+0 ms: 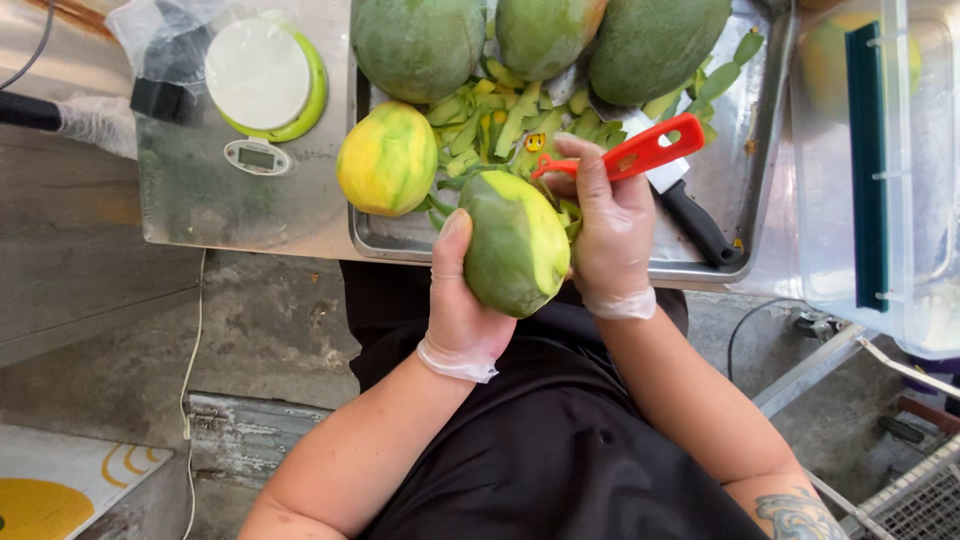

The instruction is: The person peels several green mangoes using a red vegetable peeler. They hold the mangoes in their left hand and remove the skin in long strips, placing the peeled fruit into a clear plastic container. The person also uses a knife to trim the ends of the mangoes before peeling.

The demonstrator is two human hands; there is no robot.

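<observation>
Left hand [462,300] cupping mango [515,243], right hand [607,225] apparently peeling.

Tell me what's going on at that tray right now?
A person in clear gloves is peeling a green mango. The left hand cradles it over the metal tray, while the right hand works a red peeler at its top. Peel strips, a part-peeled mango and a knife lie in the tray.

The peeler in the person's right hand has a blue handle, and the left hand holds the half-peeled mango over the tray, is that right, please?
Not quite: the head view shows the peeler in the right hand has a red handle. The left hand does hold the half-peeled mango over the tray.
</observation>
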